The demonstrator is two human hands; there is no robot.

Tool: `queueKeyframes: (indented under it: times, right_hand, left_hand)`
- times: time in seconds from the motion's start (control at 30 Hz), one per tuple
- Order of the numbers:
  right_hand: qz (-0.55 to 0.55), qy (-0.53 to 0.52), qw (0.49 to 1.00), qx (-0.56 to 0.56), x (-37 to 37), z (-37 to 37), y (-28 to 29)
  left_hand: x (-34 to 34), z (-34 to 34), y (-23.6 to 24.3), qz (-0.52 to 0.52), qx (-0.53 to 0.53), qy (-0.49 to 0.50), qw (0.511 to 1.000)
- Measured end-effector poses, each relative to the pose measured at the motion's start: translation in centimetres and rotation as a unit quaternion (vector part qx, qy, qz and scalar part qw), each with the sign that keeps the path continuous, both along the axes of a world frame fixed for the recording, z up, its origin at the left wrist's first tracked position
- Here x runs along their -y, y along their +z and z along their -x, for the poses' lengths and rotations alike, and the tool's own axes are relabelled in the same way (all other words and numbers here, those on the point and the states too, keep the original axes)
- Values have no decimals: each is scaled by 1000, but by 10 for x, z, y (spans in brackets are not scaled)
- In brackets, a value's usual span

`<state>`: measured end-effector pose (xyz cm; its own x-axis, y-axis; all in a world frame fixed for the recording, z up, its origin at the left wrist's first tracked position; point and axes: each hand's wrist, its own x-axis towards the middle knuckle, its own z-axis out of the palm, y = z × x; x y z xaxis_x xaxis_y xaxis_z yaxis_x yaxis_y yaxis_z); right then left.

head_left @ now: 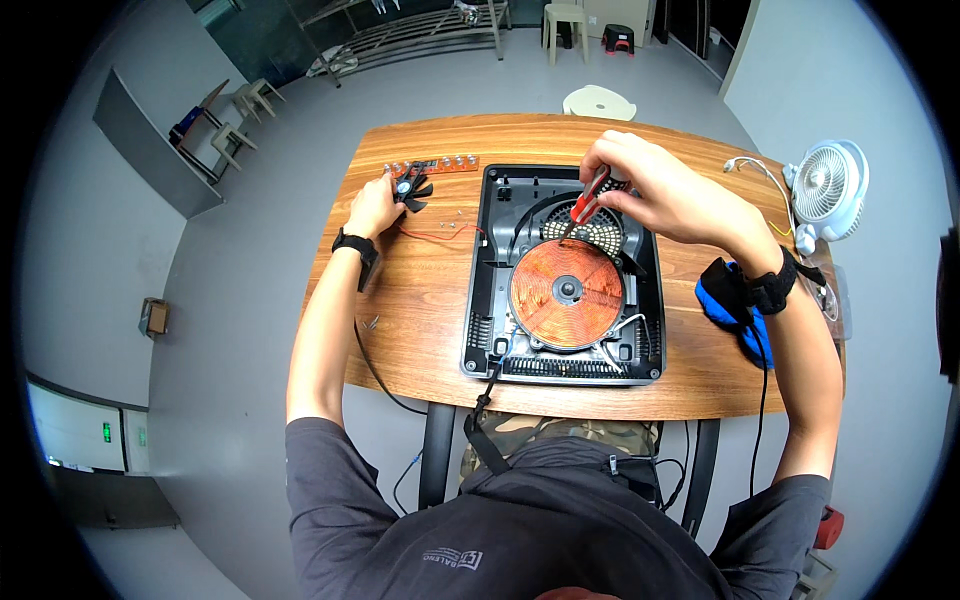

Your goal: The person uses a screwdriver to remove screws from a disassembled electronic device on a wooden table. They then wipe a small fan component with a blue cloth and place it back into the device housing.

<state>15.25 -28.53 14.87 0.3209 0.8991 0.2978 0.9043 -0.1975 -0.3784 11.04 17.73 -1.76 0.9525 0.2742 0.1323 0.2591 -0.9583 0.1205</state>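
Observation:
My right hand (655,190) is closed round a red-and-black screwdriver (587,207). Its tip points down at the far edge of a round copper coil (566,290), where contact is hard to make out. The coil lies inside an open black induction cooker housing (472,345), and a vented round opening shows behind it. On the left, my left hand (373,208) grips a small black cooling fan (418,190) by its near side. Red wires (440,236) run from near the fan to the housing. Behind the fan lies a narrow orange circuit board (455,164).
Loose screws (373,323) lie on the wooden table (415,335). A blue-and-black pouch (730,305) is right of the housing, and a pale blue desk fan (830,185) stands at the right edge. A dark cable (375,375) hangs over the front left edge. Stools (598,103) stand beyond.

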Motion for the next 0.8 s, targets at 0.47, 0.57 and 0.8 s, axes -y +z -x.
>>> queueKeyframes:
  times: [0.47, 0.57, 0.8]
  right_hand:
    - [17, 5, 1000, -13, -3, -2, 0]
    - [21, 1, 1000, -21, -4, 1, 1]
    - [28, 5, 999, -20, -4, 4, 4]
  left_hand:
    - [17, 7, 9, -18, 39, -117, 992]
    - [13, 4, 1, -24, 36, -133, 990]
    - [14, 0, -6, -54, 72, -135, 987]
